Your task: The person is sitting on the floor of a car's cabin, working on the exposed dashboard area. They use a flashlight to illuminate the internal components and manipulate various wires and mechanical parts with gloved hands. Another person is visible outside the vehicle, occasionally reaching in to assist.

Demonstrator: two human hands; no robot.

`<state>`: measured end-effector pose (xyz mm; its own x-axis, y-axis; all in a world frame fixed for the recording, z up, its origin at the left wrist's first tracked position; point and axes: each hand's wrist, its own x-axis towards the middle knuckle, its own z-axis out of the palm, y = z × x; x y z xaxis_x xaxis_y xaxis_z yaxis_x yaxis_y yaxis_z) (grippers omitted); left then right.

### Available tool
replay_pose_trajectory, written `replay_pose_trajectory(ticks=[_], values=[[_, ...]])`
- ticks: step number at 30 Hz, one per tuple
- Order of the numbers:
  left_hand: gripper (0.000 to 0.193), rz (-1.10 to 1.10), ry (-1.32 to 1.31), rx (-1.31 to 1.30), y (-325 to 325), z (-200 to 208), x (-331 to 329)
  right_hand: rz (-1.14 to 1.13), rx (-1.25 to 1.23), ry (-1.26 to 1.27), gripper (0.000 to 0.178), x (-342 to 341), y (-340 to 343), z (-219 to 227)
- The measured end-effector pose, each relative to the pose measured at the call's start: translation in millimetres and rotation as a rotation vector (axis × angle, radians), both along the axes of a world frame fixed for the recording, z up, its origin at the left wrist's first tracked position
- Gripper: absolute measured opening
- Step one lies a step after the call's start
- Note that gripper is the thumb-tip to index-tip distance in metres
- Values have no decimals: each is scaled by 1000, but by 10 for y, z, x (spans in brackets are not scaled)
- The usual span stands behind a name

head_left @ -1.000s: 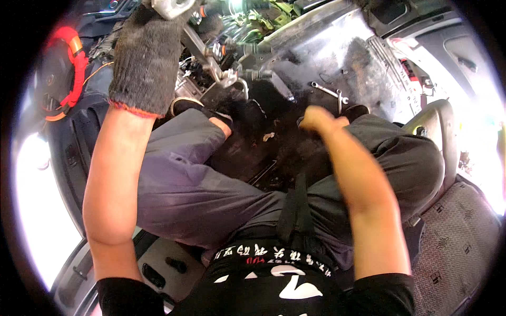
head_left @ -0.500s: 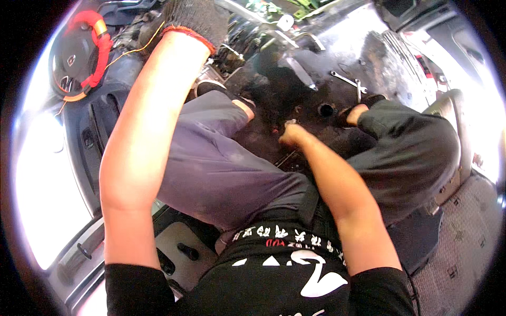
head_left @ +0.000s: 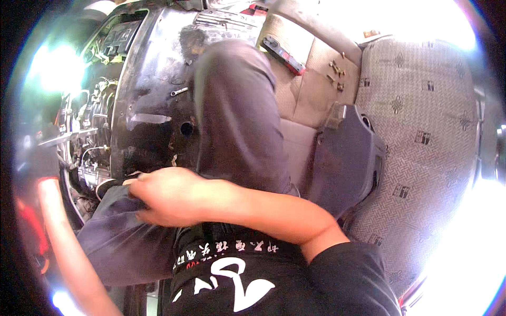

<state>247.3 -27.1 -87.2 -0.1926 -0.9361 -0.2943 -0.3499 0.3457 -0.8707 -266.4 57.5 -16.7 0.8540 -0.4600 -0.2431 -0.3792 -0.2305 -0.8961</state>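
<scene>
My left hand (head_left: 41,158), in a dark glove with a red cuff, is at the far left beside the opened engine bay (head_left: 92,137). It is smeared and dark, so its fingers do not show. A silver bar (head_left: 68,136) runs from next to the glove across the engine parts; whether the hand holds it cannot be told. My bare right hand (head_left: 171,196) is above my lap near the left knee. Its fingers curl downward, slightly blurred, and what is in them is hidden. A short wrench (head_left: 179,91) lies on the worn black metal floor panel (head_left: 142,97).
My raised right knee (head_left: 234,100) covers part of the panel, which has a round hole (head_left: 186,129). A black and red tool (head_left: 283,55) and several brass-coloured small parts (head_left: 337,68) lie on beige upholstery. A dark plastic trim (head_left: 342,152) and a patterned seat (head_left: 421,137) are at right.
The view has swung right, so the seat now shows. My right hand has come up off the floor panel to above my lap. My left hand now appears at the far left edge.
</scene>
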Motion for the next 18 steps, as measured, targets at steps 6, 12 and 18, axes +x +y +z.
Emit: replay_pose_trajectory(ticks=[6,12,18], values=[[52,342,-60,140,-133,826,-1847,-1116,-178,-217,25,-1677,-658,207],[36,-31,588,-101,-169,-29,-878,-1086,-624,829,59,-2300,-1869,-1531],[22,167,474,-322,-117,266,-1602,-1337,-119,140,38,-2516,-2216,-1211]])
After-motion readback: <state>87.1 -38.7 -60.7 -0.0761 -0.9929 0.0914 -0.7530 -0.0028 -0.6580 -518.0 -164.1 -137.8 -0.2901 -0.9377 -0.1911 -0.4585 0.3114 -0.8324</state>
